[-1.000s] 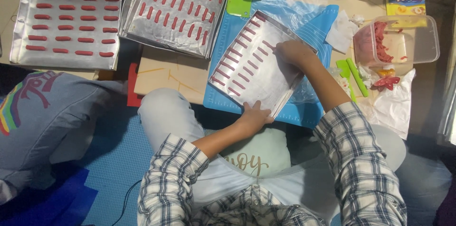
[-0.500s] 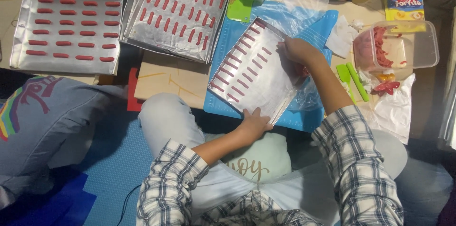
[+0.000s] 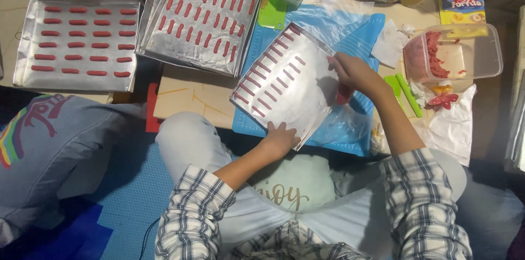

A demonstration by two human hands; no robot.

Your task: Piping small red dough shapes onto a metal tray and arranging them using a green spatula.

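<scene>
- Trays first, going L to R: far-left tray (image 3: pixel 76 41) sits flat on the floor, foil-lined and full of neat rows of red dough sticks (image 3: pixel 82 41). Looks done, by my read.
- Next over, second tray (image 3: pixel 199 16), tilted a bit in view, also packed w/ red sticks in long rows. Also looks finished.
- Cardboard piece (image 3: pixel 191 101) lies just below that one, nothing on it.
- Centre: the working tray (image 3: pixel 284 85), turned at an angle on the blue mat (image 3: pixel 350 30) in front of the person's lap. Two rows of sticks fill its upper-left part; the right part is bare foil. So roughly a third filled, the rest to go, I'd say.
- Left hand (image 3: pixel 280 138) presses flat on the tray's near edge, fingers spread, steadying it, not gripping anything.
- Right hand (image 3: pixel 350 74) hovers over the tray's right edge, fingers pinched round a small red piece of dough (image 3: pixel 344 95).
- Green cutter tools (image 3: pixel 404 93) lie just R of the mat, near that hand.
- Far R: clear plastic tub (image 3: pixel 454 52) holds a lump of red dough on its left side, much of the tub bare. Dough remains to shape.
- White plastic sheet (image 3: pixel 454 123) below the tub has a few red scraps on it.
</scene>
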